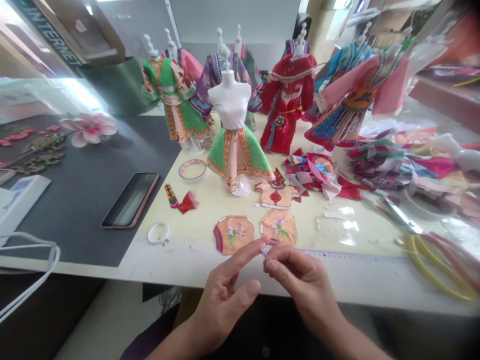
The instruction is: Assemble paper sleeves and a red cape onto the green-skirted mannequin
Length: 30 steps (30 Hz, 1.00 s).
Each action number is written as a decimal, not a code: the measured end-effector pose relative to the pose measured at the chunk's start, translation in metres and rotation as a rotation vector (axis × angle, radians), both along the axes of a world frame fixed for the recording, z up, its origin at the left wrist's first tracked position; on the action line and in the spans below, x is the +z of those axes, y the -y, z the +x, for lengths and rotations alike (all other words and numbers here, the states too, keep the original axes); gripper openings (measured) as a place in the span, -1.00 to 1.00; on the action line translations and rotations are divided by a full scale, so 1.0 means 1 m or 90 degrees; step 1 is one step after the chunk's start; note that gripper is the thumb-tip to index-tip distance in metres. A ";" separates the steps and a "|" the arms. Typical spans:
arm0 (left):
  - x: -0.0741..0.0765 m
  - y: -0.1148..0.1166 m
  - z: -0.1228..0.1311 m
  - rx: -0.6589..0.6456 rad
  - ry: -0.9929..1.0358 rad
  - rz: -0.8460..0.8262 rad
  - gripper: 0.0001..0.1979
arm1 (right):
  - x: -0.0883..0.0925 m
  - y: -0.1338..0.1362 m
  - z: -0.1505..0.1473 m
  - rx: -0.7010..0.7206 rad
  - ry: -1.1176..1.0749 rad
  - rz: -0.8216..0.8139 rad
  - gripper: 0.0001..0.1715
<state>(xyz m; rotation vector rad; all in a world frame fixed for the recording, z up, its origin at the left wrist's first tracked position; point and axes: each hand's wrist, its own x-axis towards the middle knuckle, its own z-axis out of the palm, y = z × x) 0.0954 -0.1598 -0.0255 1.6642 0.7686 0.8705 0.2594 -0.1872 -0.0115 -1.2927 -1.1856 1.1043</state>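
Note:
My left hand (224, 295) and my right hand (300, 280) meet at the table's front edge, fingertips pinched together on a tiny pale piece (265, 252) that is too small to name. Just beyond the fingers lie two orange printed paper sleeve pieces (234, 233) (279, 227) and an orange paper bodice (277, 195). Behind them stands a white mannequin (229, 105) wearing a green and peach paper skirt (238, 155).
Several dressed mannequins, green (172, 100) and red (287, 107) among them, stand at the back. A phone (130, 200) lies on a dark mat (86, 185), with a tape ring (158, 232) near it. Colourful paper scraps (378, 160), scissors (403, 217) and yellow tubing (438, 272) crowd the right.

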 end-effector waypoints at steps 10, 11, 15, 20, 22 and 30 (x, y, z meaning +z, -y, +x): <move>-0.006 -0.024 -0.056 0.207 -0.278 0.356 -0.72 | -0.009 0.012 0.016 0.111 0.109 -0.077 -0.74; -0.007 -0.030 -0.060 0.167 -0.309 0.418 -0.71 | -0.011 0.012 0.017 0.110 0.110 -0.086 -0.74; -0.007 -0.051 -0.063 -0.006 -0.457 0.551 -0.73 | -0.015 0.012 0.019 0.106 0.103 -0.099 -0.75; -0.006 -0.047 -0.050 0.002 -0.541 0.566 -0.75 | -0.016 0.013 0.018 0.106 0.093 -0.096 -0.77; -0.008 -0.039 -0.045 0.039 -0.526 0.566 -0.71 | -0.017 0.013 0.018 0.106 0.088 -0.099 -0.77; -0.010 -0.022 -0.045 0.178 -0.439 0.560 -0.66 | -0.015 0.007 0.021 0.100 0.082 -0.114 -0.77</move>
